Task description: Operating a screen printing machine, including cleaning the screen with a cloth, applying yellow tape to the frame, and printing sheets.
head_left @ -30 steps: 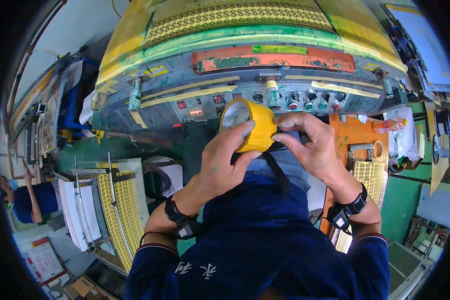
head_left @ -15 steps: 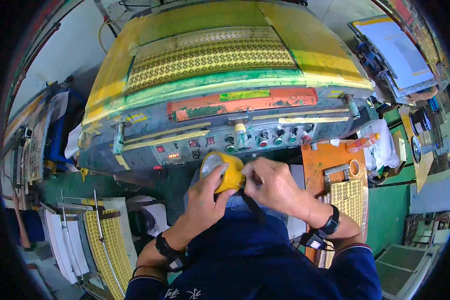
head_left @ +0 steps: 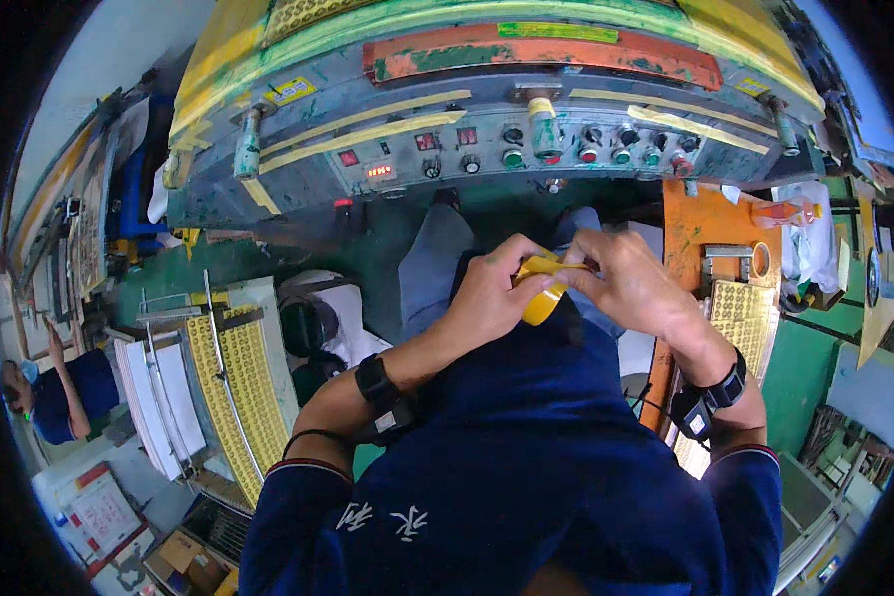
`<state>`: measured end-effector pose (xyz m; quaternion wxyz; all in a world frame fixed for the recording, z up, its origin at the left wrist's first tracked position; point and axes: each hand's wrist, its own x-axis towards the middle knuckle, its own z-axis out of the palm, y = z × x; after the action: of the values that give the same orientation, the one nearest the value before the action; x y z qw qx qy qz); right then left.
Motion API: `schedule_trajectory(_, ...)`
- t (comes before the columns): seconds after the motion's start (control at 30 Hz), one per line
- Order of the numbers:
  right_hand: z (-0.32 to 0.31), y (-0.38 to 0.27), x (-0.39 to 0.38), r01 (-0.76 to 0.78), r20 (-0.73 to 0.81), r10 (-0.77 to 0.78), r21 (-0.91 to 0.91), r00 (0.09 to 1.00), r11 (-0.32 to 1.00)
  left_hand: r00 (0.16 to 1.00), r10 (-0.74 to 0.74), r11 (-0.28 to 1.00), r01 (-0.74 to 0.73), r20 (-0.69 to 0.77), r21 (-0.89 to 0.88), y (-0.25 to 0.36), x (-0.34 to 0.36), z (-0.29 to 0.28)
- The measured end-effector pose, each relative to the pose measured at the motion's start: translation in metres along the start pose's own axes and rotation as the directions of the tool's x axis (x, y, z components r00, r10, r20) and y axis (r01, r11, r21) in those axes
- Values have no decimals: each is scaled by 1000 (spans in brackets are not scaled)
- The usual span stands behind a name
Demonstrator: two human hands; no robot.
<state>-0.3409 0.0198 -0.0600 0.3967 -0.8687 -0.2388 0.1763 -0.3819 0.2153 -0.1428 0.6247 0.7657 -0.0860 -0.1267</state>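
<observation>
A roll of yellow tape (head_left: 540, 306) is held close in front of my body. My left hand (head_left: 495, 290) is closed round its left side, with the thumb on the near face. Fingers of my right hand (head_left: 621, 283) pinch a short yellow strip at the roll's upper right side. The two hands almost meet there. Beyond them stands a grey machine with a control panel (head_left: 437, 154) of knobs, buttons and a lit red display.
An orange table (head_left: 687, 226) on the right carries a yellow patterned sheet (head_left: 741, 316), a tape ring (head_left: 761, 260) and a bottle (head_left: 787, 212). To the left stands a rack with another patterned sheet (head_left: 238, 382). A person (head_left: 70, 395) is at the far left.
My view has tipped down toward my body. The roll has turned in my left hand, and a strip of tape now shows in my right fingers. A person has come into view at the left.
</observation>
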Motion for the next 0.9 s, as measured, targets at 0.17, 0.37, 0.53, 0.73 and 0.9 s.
schedule_trajectory(0.17,15,8,3,39,-25,-38,36,999,999,999,-52,996,52,-8,74,-3,-16,-12)
schedule_trajectory(0.37,20,4,3,105,-124,-108,-32,986,994,996,-74,997,75,-44,13,-11,-19,-9)
schedule_trajectory(0.53,29,18,-10,248,-44,-269,-263,962,932,999,-8,985,16,-42,172,-14,-20,0)
schedule_trajectory(0.73,39,22,-8,-62,-64,77,212,995,975,998,-50,993,54,-42,105,-18,-23,-2)
schedule_trajectory(0.9,33,28,-7,-51,18,49,98,999,994,998,-58,991,60,-26,118,-24,-24,1)
